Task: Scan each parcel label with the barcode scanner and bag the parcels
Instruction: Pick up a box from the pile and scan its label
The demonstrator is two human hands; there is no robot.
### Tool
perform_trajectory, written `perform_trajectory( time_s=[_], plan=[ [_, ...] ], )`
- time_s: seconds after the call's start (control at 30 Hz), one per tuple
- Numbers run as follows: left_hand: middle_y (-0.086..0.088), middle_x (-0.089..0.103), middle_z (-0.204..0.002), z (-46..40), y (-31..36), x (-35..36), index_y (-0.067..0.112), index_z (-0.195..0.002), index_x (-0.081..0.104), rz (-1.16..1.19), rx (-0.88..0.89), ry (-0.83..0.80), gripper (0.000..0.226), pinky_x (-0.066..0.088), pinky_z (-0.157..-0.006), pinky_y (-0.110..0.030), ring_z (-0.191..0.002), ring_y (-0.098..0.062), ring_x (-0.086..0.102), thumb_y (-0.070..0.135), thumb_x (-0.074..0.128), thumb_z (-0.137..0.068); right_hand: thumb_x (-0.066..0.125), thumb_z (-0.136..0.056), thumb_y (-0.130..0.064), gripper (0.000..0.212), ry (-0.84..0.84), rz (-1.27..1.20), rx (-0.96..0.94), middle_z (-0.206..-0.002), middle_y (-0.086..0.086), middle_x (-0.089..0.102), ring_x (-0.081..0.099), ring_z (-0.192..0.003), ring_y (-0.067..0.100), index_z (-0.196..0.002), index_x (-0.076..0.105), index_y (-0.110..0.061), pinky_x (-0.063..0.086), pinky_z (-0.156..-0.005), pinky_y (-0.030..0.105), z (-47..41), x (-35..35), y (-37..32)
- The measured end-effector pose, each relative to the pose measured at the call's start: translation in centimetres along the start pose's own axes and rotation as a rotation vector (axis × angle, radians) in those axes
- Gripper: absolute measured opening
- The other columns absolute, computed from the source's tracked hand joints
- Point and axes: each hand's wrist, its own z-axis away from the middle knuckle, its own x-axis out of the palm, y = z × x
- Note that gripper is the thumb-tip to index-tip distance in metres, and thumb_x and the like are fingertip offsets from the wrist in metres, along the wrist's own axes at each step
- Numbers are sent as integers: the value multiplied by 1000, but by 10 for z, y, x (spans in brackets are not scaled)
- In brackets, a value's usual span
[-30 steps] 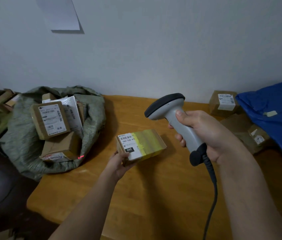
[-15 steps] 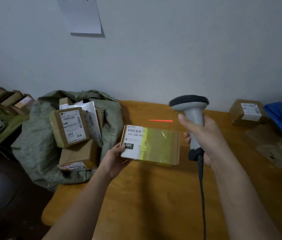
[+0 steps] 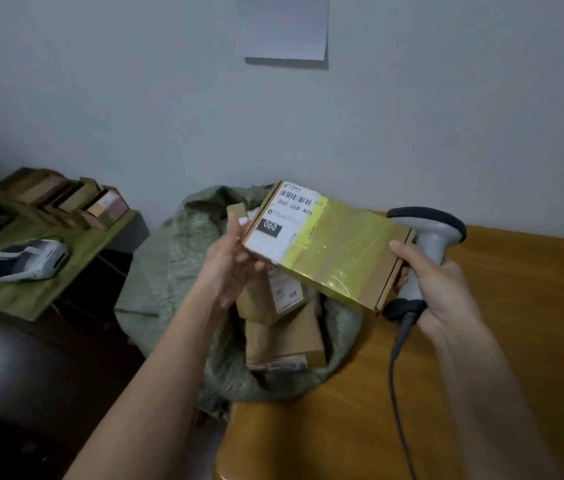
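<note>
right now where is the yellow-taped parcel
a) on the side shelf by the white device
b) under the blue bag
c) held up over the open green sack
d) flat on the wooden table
c: the left hand holds the yellow-taped parcel up above the green sack, clear of the wooden table.

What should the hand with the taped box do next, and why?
Probably lower the taped box into the green sack and let go. The left hand holds it just above the sack's open mouth, over parcels already inside, while the right hand holds the scanner aside.
</note>
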Motion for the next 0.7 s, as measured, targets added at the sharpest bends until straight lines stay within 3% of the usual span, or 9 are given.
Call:
perform_trajectory(
  time_s=[0.07,0.13,0.17,0.23,0.3,0.37,0.4,0.57,0.7],
  plan=[
    [-5,66,-94,-18,5,-32,11,-110,62,-184,104,330,49,54,-74,-33,-75,-17,61,52,65,-84,76,-82,-13,18,27,-116,20,-67,4,54,54,-49,11,-88,60,-9,50,-52,26,5,26,6],
    [-17,50,-130,-32,-8,-65,7,-126,50,-612,18,728,64,46,-97,-45,-114,-32,54,44,74,-79,76,-82,-14,20,42,-164,14,-75,7,61,62,-58,16,-95,63,-7,57,-62,32,8,45,9],
    [-23,34,-145,-35,-21,-78,5,-137,38,-769,-87,794,83,35,-108,-50,-132,-38,38,43,78,-76,77,-82,-14,23,36,-166,9,-77,8,62,63,-61,17,-98,63,-6,57,-63,32,8,52,11],
    [-25,13,-154,-36,-47,-99,5,-148,18,-953,-313,724,109,20,-113,-55,-142,-43,18,48,81,-71,77,-82,-14,23,25,-120,-11,-70,5,57,57,-55,14,-95,60,-7,53,-54,26,7,62,15],
    [-23,26,-148,-37,-64,-119,6,-139,36,-1073,-386,679,82,28,-109,-55,-135,-44,29,44,76,-78,78,-81,-14,23,-2,-68,-42,-65,2,51,51,-49,10,-90,58,-9,46,-47,23,5,70,18],
    [-25,48,-131,-38,-67,-132,1,-121,52,-1038,-236,713,40,41,-101,-50,-120,-43,46,26,61,-91,79,-80,-13,23,-36,-39,-63,-63,1,53,53,-47,9,-90,58,-9,46,-46,23,5,77,22],
    [-27,54,-123,-37,-65,-133,-2,-116,53,-963,-135,752,30,43,-96,-47,-115,-43,50,19,54,-94,79,-79,-13,25,-46,-15,-65,-64,1,55,54,-47,9,-93,59,-7,47,-47,23,5,81,24],
    [-12,48,-102,-5,-18,-107,8,-100,39,-575,227,1014,6,34,-80,-37,-93,-26,48,15,39,-98,87,-66,-27,57,-57,153,-92,-85,7,65,62,-62,15,-111,54,-11,51,-57,29,4,114,42],
    [2,42,-83,9,11,-84,8,-97,37,-385,451,1048,2,33,-71,-29,-83,-20,42,11,36,-97,85,-65,-37,62,-82,300,-135,-99,6,64,68,-85,25,-113,49,-19,60,-71,43,4,152,63]
  ],
)
